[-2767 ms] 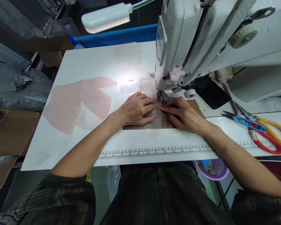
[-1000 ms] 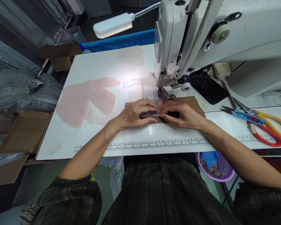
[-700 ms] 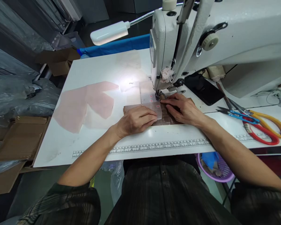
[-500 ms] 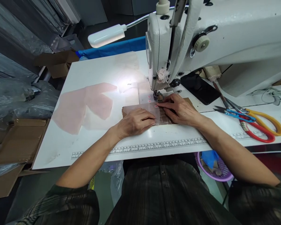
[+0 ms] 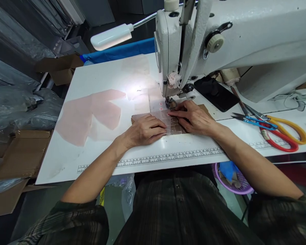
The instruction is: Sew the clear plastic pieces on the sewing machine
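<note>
My left hand (image 5: 146, 130) lies palm down, fingers stretched out, on a strip of sheer pale fabric (image 5: 165, 117) with small pink marks. Under that fabric is a flat brown piece (image 5: 177, 127), perhaps card, covering part of the white table. My right hand (image 5: 195, 117) rests on the brown piece, its fingertips closed at the fabric's right edge. Just beyond these fingertips stands the presser foot (image 5: 171, 103) of a white sewing machine (image 5: 234, 37). The fabric's far end reaches the needle area. My right palm is hidden.
Pink sheer cut pieces (image 5: 76, 117) lie at the table's left. On the right are a black phone (image 5: 216, 93), blue thread snips (image 5: 257, 121) and red-and-yellow-handled scissors (image 5: 290, 131). A lamp (image 5: 112, 36) lights the far side. A purple basket (image 5: 241, 190) stands below the edge.
The view has shifted slightly, moving the machine and table a little left in the picture. Both hands keep nearly the same places on the fabric and brown piece.
</note>
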`<state>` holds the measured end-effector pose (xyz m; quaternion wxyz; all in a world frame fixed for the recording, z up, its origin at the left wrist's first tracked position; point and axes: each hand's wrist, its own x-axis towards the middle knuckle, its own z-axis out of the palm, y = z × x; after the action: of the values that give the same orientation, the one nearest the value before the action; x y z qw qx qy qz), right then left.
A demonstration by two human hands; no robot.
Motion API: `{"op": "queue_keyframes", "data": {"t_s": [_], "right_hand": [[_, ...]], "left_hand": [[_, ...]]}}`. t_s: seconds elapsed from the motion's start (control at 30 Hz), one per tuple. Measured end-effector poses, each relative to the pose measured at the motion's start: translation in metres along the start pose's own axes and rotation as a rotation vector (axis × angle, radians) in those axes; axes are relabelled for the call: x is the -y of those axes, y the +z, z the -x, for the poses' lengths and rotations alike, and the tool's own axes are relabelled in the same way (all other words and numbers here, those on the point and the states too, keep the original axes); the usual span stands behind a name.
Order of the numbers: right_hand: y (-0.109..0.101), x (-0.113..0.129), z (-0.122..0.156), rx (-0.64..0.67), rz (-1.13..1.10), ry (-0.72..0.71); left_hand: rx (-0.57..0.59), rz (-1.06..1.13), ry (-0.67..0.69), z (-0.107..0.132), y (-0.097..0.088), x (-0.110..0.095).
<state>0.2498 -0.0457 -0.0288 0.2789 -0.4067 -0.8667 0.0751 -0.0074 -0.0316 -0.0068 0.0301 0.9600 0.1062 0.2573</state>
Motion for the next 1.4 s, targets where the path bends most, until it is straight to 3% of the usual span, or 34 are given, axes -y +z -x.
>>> {"op": "queue_keyframes", "data": {"t_s": [0.4,0.63,0.93,1.17,1.4], "right_hand": [[-0.001,0.001,0.000,0.016,-0.008,0.021],[-0.001,0.001,-0.001,0.007,-0.017,0.012],[-0.008,0.006,0.001,0.080,-0.005,-0.028],[-0.011,0.009,0.001,0.096,0.012,0.000],[-0.009,0.012,-0.002,0.098,0.090,0.035]], "left_hand": [[0.024,-0.147,0.044,-0.001,-0.003,-0.004],[0.023,-0.094,0.040,-0.003,-0.004,-0.006],[0.256,0.180,-0.030,-0.025,-0.018,0.007],[0.217,0.228,-0.062,-0.023,-0.020,0.008],[0.293,0.108,-0.063,-0.019,-0.022,0.005]]}}
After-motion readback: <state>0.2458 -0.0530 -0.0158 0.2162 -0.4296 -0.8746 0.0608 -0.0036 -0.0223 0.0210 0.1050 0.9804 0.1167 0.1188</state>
